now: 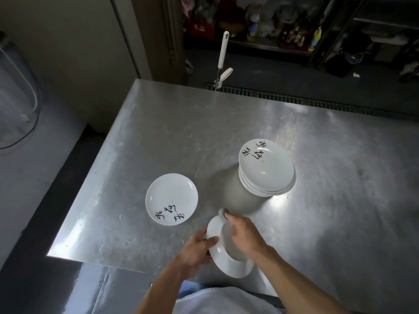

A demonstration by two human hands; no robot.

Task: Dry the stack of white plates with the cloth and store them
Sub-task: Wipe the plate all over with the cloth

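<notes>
Steel table point(317, 132), front edge: left hand point(197, 248) grips 1 plate point(229, 261) by its rim, right hand point(244, 232) on cloth point(221, 211) inside, grasp unclear; likely slick, breakable, so hold the rim.

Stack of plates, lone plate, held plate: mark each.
stack of plates point(265, 162), head view, top plate's centre
lone plate point(171, 198), head view, its centre
held plate point(226, 264), head view, near rim
</notes>
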